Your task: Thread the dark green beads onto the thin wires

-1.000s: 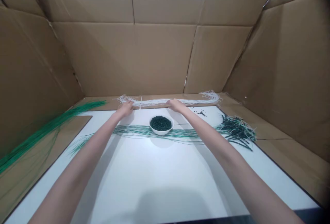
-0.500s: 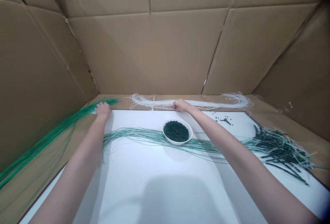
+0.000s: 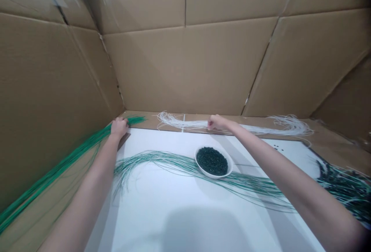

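Observation:
My left hand (image 3: 119, 126) reaches to the back left corner, its fingers curled round the bundle of thin green cords (image 3: 72, 145) near the cut end. At the back edge, my right hand (image 3: 218, 123) is closed on the bundle of thin white cords (image 3: 255, 129), around its middle. The fingertips of both hands are partly hidden. Nearer to me, a white bowl (image 3: 228, 170) full of small dark green beads rests on the white board, over a spread of mixed green and white cords (image 3: 165, 159).
At the right lies a tangle of cords (image 3: 344, 188) with dark green beaded lengths. A few loose dark beads (image 3: 278, 148) are scattered on the white board (image 3: 162, 213). Cardboard walls (image 3: 185, 70) enclose the back and both sides.
My view has turned left, so everything sits farther right. The left hand has settled over the green cords with its fingers curled in. The right hand stays at the white cords.

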Tool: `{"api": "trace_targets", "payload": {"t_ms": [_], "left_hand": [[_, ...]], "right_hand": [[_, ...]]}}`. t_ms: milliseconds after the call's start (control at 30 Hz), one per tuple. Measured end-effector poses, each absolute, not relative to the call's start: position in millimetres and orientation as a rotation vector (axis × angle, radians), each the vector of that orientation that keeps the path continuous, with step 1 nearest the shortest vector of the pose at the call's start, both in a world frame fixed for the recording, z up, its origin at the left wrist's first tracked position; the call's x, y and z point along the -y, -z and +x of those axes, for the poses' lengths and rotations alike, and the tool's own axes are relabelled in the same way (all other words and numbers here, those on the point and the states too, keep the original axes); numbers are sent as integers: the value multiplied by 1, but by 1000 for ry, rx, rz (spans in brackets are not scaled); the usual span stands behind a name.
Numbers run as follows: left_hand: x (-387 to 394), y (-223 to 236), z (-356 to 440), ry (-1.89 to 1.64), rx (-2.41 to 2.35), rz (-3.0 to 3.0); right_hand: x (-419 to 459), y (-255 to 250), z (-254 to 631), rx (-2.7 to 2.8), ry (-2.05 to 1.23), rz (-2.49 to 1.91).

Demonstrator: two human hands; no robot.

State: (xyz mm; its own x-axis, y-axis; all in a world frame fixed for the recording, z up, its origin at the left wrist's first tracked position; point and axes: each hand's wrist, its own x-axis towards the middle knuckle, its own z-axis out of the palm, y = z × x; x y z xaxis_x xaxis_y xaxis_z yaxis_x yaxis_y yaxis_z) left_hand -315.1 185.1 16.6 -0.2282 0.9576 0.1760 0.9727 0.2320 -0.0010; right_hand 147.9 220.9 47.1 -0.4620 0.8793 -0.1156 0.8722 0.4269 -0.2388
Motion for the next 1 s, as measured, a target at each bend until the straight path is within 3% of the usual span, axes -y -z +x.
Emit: {"api": "trace_targets", "payload": {"t_ms": [133, 267, 400, 567, 667, 867, 1000], "left_hand": [[-179, -28, -344, 95, 2297, -1621], [-163, -41, -385, -109, 2506, -1719], [-142, -44, -407, -90, 2542, -1789], [-133, -61, -400, 80, 2502, -1915], [-132, -90, -376, 332, 2525, -2145], [-118, -148, -283, 1359, 2331, -2769], [-104, -162, -233, 1682, 2128, -3119]], "right_hand": [[-223, -50, 152, 2519, -407, -1619], [-227, -57, 156, 2114, -92, -1531], [-226, -71, 154, 1787, 112, -1460], [-219, -98, 144, 2235, -236, -1512], [-210, -119, 137, 2396, -402, -1506], [-179, -155, 121, 1631, -229, -1092], [-146, -165, 116, 1663, -396, -924]]}}
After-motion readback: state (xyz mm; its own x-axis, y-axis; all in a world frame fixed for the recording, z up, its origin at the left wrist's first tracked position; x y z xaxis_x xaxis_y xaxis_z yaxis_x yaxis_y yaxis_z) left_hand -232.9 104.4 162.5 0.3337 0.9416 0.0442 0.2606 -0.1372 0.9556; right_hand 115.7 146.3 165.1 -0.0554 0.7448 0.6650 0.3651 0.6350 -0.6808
